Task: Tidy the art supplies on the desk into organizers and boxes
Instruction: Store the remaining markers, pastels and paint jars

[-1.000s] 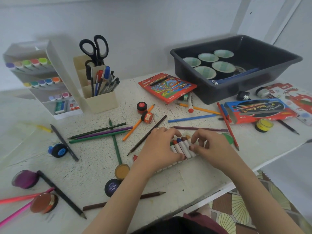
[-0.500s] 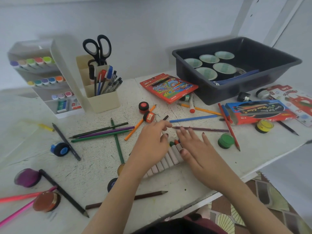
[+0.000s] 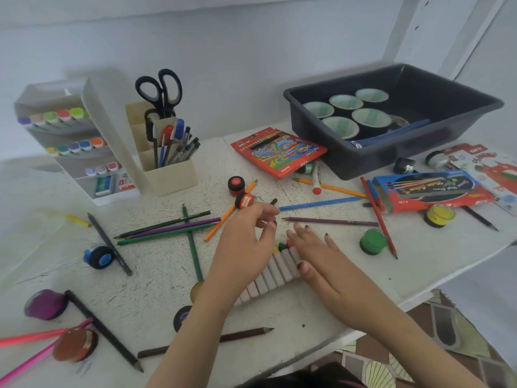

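Note:
A row of white-wrapped crayons [image 3: 268,278] lies side by side on the white desk [image 3: 156,278], near its front edge. My right hand [image 3: 321,261] rests flat on the right end of the row, fingers straight. My left hand [image 3: 243,247] hovers over the left part of the row and hides it. Its fingers are loosely curled, with thumb and forefinger close together, and nothing shows between them. A dark pencil [image 3: 273,201] pokes out from under its fingertips.
Loose pencils and small paint jars, such as a green jar [image 3: 373,242] and a red jar [image 3: 245,200], lie scattered. A beige pen organizer [image 3: 167,177] and a marker rack [image 3: 70,141] stand back left. A grey bin [image 3: 405,156] holding cups stands back right, with pencil boxes [image 3: 277,152] [image 3: 425,191] near it.
Both hands were pinching at the crayon tips. My right hand has flattened onto the row, and my left hand has lifted off it with its fingers curled.

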`<state>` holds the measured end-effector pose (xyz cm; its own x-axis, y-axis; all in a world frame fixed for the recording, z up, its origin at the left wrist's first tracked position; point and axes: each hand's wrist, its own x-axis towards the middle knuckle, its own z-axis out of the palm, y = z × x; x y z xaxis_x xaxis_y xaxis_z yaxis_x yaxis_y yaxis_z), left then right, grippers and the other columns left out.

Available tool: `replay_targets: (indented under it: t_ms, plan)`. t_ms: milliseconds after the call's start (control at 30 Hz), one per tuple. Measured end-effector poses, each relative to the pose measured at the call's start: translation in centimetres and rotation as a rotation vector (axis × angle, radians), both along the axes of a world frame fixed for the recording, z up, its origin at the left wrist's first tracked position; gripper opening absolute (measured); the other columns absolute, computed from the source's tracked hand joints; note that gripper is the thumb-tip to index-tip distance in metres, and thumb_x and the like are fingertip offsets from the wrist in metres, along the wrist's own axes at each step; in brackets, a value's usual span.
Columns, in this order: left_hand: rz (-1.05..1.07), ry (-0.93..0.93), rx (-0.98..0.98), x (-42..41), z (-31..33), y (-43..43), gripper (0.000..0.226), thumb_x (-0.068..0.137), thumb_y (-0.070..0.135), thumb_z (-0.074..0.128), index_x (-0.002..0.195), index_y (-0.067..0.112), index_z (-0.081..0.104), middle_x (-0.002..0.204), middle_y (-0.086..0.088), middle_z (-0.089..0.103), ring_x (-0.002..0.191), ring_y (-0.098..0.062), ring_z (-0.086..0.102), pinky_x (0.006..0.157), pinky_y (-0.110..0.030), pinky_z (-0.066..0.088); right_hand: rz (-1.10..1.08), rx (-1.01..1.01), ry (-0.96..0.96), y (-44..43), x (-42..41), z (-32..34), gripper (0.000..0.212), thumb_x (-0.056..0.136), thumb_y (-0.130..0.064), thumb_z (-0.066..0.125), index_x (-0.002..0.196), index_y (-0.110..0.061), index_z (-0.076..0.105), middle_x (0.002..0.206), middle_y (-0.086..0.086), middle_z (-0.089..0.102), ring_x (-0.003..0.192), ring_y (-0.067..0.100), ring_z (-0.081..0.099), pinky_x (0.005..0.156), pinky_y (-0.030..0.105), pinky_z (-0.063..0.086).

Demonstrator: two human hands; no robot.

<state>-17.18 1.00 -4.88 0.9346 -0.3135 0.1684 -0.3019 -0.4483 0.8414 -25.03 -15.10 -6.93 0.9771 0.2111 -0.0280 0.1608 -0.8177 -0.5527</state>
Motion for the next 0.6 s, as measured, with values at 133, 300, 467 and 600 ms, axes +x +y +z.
replay_targets:
  t_ms: [133, 300, 467, 600]
  plan:
    - [0.022, -0.006, -0.013, 0.4, 0.5, -1.8, 0.024, 0.091, 0.01, 0.054, 0.099, 0.032, 0.061, 0.093, 0.022, 0.061, 0.09, 0.012, 0.052, 0.072, 0.001, 0.037, -0.111, 0.052, -0.1, -4.4, 0.9, 2.0, 0.055, 0.089, -0.065, 0.026, 0.14, -0.051, 0.013, 0.149, -0.033, -0.001, 0.138, -0.012, 0.004, 0.11, 0.014, 0.007]
    - [0.064, 0.002, -0.045, 0.1, 0.6, -5.2, 0.022, 0.091, 0.012, 0.054, 0.095, 0.031, 0.064, 0.089, 0.022, 0.062, 0.085, 0.011, 0.054, 0.067, -0.002, 0.04, -0.195, -0.155, -0.175, -11.9, 2.9, 4.5, 0.06, 0.089, -0.032, 0.054, 0.144, -0.031, 0.031, 0.154, -0.009, 0.021, 0.14, 0.007, 0.019, 0.109, 0.027, 0.017]
    - [0.112, 0.031, -0.081, -0.2, 0.6, -8.2, 0.022, 0.09, 0.01, 0.055, 0.093, 0.029, 0.065, 0.087, 0.018, 0.063, 0.08, 0.006, 0.056, 0.065, -0.011, 0.047, -0.213, -0.294, -0.038, -17.4, 5.6, 5.9, 0.072, 0.083, -0.029, 0.067, 0.144, -0.034, 0.03, 0.153, -0.006, 0.027, 0.138, 0.016, 0.028, 0.11, 0.038, 0.025]
    - [0.148, 0.044, -0.084, -0.6, 0.6, -10.5, 0.024, 0.09, 0.009, 0.055, 0.093, 0.031, 0.063, 0.086, 0.02, 0.063, 0.079, 0.006, 0.056, 0.063, -0.007, 0.043, -0.14, -0.471, 0.194, -20.2, 7.9, 5.5, 0.08, 0.08, -0.034, 0.069, 0.146, -0.032, 0.023, 0.148, -0.003, 0.035, 0.134, 0.017, 0.034, 0.113, 0.041, 0.026]
